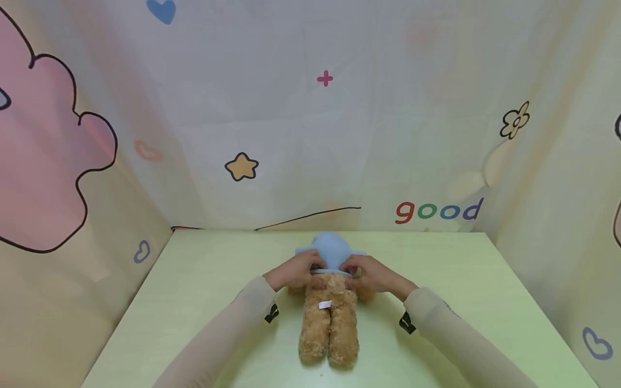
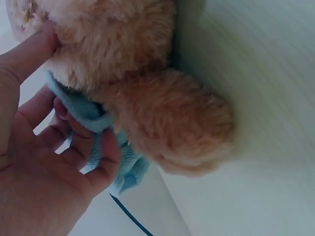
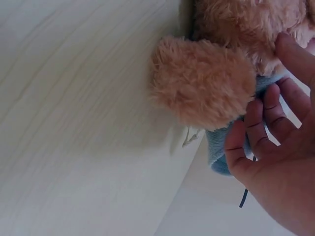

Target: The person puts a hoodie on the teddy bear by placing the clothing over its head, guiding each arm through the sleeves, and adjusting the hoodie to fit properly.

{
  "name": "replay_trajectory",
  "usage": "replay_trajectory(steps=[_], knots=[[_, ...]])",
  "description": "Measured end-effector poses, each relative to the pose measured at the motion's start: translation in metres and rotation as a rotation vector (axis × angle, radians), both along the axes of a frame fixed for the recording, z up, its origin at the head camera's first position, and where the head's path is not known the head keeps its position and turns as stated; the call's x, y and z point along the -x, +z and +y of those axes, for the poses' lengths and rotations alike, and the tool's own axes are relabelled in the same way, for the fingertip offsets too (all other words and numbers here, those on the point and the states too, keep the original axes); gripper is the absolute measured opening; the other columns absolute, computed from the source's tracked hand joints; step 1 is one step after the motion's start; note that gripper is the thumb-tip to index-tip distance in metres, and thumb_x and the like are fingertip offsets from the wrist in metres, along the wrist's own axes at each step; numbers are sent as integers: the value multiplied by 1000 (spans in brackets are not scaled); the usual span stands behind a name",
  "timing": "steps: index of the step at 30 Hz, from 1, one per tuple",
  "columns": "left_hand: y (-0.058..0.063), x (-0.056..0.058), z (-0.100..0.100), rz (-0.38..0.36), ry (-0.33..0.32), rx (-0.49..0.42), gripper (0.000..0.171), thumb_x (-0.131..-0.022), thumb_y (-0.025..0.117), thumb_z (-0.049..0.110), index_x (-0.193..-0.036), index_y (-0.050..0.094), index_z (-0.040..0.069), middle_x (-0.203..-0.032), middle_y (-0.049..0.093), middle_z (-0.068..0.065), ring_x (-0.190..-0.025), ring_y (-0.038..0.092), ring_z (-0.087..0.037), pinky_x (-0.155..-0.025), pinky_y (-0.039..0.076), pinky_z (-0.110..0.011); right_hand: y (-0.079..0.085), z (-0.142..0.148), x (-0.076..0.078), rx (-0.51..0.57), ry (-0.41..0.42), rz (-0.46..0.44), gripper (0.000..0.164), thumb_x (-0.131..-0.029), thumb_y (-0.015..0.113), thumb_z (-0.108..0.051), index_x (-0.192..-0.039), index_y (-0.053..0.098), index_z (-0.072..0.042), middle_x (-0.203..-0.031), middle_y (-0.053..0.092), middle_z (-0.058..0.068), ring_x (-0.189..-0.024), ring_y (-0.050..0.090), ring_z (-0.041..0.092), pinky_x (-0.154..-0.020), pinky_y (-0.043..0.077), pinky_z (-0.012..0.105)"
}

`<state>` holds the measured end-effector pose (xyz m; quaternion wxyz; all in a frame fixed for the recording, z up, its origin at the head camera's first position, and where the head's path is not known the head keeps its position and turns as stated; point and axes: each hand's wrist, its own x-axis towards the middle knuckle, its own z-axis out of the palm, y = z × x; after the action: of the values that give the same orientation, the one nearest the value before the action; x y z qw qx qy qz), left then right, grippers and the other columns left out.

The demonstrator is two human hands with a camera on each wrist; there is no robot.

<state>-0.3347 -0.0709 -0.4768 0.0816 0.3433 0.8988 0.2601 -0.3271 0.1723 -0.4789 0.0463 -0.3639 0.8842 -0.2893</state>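
On plush toy [image 1: 335, 293] | left hand [image 1: 299, 270], right hand [image 1: 371, 273] | curled, gripping blue cloth [image 1: 332, 250]

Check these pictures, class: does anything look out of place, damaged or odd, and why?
Blue cloth covers the head end of the plush toy, so no face shows; that looks odd. A white tag stands out where the legs meet. Nothing looks spilled or damaged.

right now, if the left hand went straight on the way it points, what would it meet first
Most likely the light blue cloth at the far end of the brown plush toy; the left hand seems to hold its hem, though depth is unclear.
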Motion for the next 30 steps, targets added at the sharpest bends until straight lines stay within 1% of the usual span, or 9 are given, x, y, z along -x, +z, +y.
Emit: replay_trajectory(steps=[3, 6, 10, 13, 16, 20, 25, 27, 30], knots=[[-4, -4, 1, 50, -22, -3, 22, -76, 76, 28, -86, 64, 13, -86, 48, 4, -77, 41, -8, -69, 35, -20, -5, -3, -1, -6, 10, 38, 18, -80, 73, -21, -94, 64, -13, -88, 60, -1, -82, 52, 14, -75, 44, 31], [-6, -8, 2, 123, -40, 0, 22, -77, 75, 25, -75, 56, 14, -79, 43, 5, -72, 37, -8, -65, 30, -20, -8, -8, -3, -26, 10, 137, 13, -77, 74, -18, -84, 63, -16, -85, 58, -4, -80, 49, 12, -73, 41, 27], [-7, -13, 4, 256, -49, 35, 24, -78, 72, 20, -71, 50, 16, -76, 41, 5, -69, 33, -9, -64, 26, -21, -12, -12, -9, -75, -7, 349, 13, -78, 73, -17, -80, 60, -21, -87, 54, -7, -79, 46, 9, -70, 42, 25], [-9, -16, 6, 360, -57, 101, 24, -81, 68, 18, -71, 46, 18, -74, 40, 5, -68, 31, -10, -65, 25, -23, -13, -14, -16, -111, -17, 496, 14, -80, 71, -16, -80, 58, -23, -87, 54, -7, -76, 47, 8, -66, 44, 25], [-12, -19, 7, 429, -62, 125, 25, -82, 63, 15, -69, 42, 20, -70, 38, 7, -66, 29, -10, -64, 24, -24, -13, -17, -21, -111, -20, 583, 18, -78, 70, -10, -79, 57, -23, -83, 56, -8, -73, 48, 8, -63, 44, 25], [-16, -21, 11, 467, -70, 99, 29, -78, 60, 5, -65, 39, 20, -64, 36, 7, -61, 28, -10, -63, 23, -24, -16, -21, -23, -104, -24, 589, 21, -75, 69, -8, -75, 53, -22, -76, 56, -8, -69, 47, 8, -60, 40, 24], [-20, -22, 17, 498, -65, 132, 27, -73, 62, 2, -64, 45, 21, -63, 48, 11, -58, 34, -8, -59, 26, -21, -18, -27, -24, -120, -21, 568, 24, -75, 70, -12, -67, 49, -21, -72, 59, -9, -65, 47, 6, -58, 35, 20], [-21, -22, 18, 470, -45, 137, 26, -73, 62, 4, -65, 46, 22, -62, 49, 11, -57, 35, -8, -58, 27, -20, -16, -28, -24, -137, -25, 559, 24, -74, 69, -12, -66, 48, -21, -71, 58, -9, -64, 46, 6, -58, 34, 20], [-16, -22, 13, 340, 6, 101, 20, -77, 62, 11, -69, 46, 20, -61, 43, 8, -57, 33, -8, -57, 27, -21, -10, -25, -23, -164, -50, 497, 18, -75, 67, -16, -71, 50, -21, -71, 55, -9, -62, 43, 6, -56, 33, 20]])
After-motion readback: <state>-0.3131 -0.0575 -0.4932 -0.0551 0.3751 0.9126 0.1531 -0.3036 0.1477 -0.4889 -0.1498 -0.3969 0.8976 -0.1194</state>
